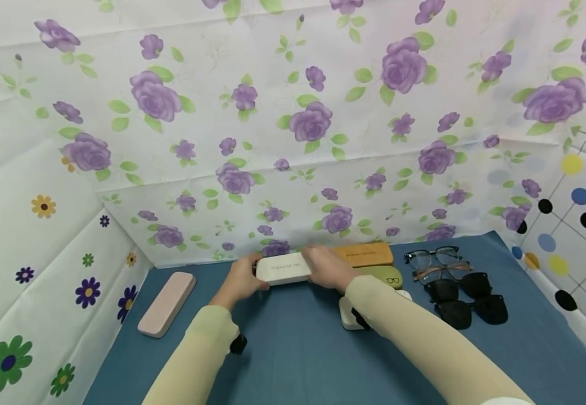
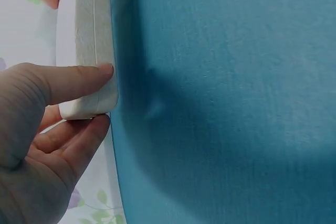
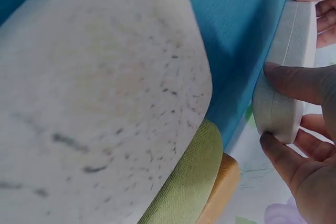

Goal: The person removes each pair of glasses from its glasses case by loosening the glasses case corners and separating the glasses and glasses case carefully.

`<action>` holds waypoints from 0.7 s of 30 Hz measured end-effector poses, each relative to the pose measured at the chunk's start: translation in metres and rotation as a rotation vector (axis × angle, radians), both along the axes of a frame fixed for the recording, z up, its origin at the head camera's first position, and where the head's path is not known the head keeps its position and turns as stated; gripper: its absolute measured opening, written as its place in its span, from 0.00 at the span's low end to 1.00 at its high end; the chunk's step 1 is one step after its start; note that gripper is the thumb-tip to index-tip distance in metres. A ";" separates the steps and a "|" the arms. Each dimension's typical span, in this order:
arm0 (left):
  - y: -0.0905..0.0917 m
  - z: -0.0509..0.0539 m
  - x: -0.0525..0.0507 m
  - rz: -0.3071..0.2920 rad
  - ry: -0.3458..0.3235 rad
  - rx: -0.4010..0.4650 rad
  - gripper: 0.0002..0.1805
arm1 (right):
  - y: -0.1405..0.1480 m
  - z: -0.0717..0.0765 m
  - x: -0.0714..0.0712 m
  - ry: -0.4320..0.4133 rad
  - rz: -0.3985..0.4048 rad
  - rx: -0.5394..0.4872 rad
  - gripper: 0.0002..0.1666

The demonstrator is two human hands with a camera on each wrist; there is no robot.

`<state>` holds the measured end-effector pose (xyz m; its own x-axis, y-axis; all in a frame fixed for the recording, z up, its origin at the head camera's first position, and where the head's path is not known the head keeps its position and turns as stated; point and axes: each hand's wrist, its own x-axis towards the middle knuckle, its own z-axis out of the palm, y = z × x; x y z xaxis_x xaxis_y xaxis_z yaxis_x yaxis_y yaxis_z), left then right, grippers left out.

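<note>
Both hands hold a white glasses case [image 1: 284, 268] with small print on its lid, near the back edge of the table. My left hand [image 1: 243, 279] grips its left end; in the left wrist view, the thumb presses the seamed side and the fingers [image 2: 86, 142] curl under the end. At the other end, my right hand [image 1: 327, 268] pinches it between thumb [image 3: 296, 81] and fingers. The case looks closed, with its seam line unbroken. Whether it touches the table, I cannot tell.
Right of the hands lie an orange case [image 1: 366, 255], a green case [image 1: 381, 275] and a speckled white case [image 3: 105, 93], partly under my right forearm. Glasses [image 1: 432, 257] and sunglasses [image 1: 471, 310] lie farther right. A pink case [image 1: 166, 304] lies left. Floral cloth [image 1: 273, 112] walls the back.
</note>
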<state>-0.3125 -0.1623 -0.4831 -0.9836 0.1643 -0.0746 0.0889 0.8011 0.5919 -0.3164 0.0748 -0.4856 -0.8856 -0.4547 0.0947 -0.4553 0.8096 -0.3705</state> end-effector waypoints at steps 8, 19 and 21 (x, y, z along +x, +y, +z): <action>0.002 -0.007 -0.017 0.004 0.002 -0.022 0.38 | -0.004 -0.002 -0.010 -0.054 -0.045 0.034 0.31; 0.006 -0.013 -0.026 0.034 -0.024 -0.044 0.39 | -0.004 -0.009 -0.018 -0.049 -0.057 0.084 0.24; 0.006 -0.014 -0.026 0.036 -0.031 -0.047 0.40 | -0.005 -0.009 -0.019 -0.046 -0.048 0.097 0.24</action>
